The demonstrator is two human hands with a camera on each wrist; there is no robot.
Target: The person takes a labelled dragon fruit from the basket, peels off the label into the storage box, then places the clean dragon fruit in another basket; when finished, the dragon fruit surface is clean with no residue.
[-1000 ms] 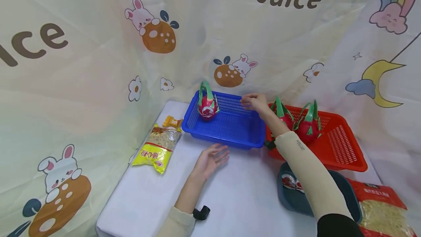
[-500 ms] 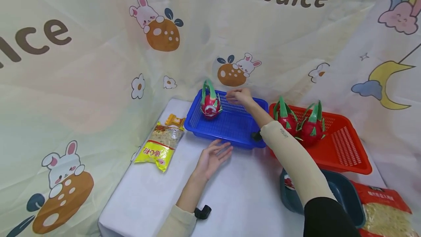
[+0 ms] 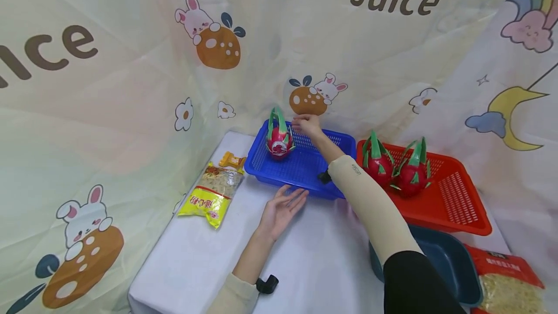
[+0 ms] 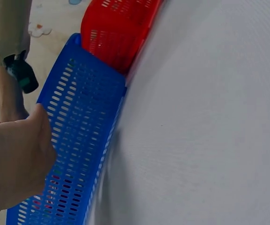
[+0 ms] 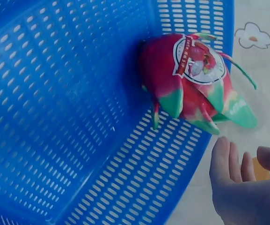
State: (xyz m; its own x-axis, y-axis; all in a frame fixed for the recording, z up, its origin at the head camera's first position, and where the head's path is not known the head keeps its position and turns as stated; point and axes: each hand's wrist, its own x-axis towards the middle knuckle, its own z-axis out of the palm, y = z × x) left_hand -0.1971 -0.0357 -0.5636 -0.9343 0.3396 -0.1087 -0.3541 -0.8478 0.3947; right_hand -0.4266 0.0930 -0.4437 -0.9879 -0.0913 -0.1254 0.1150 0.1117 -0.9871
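Note:
A dragon fruit (image 3: 279, 143) with a round sticker stands in the left back part of the blue basket (image 3: 301, 159). Over the basket's back rim reaches my right hand (image 3: 307, 124), just right of the fruit's green leaves. In the right wrist view that hand (image 5: 249, 180) has nothing in it, its fingers loosely bent and apart from the dragon fruit (image 5: 186, 77). My left hand (image 3: 281, 212) lies at the basket's front side, palm up with fingers spread and relaxed. The left wrist view has that hand (image 4: 20, 159) in front of the blue basket wall (image 4: 78, 117).
Two more dragon fruits (image 3: 411, 176) stand in a red basket (image 3: 457, 202) on the right. Nearer are a dark teal basin (image 3: 451, 260) and a red-topped food bag (image 3: 507, 275). A yellow bag (image 3: 211, 193) and a small orange packet (image 3: 232, 160) lie at left.
My right hand has moved left across the blue basket, from its right end toward the dragon fruit. The left hand has hardly moved, and the fruit stays in place.

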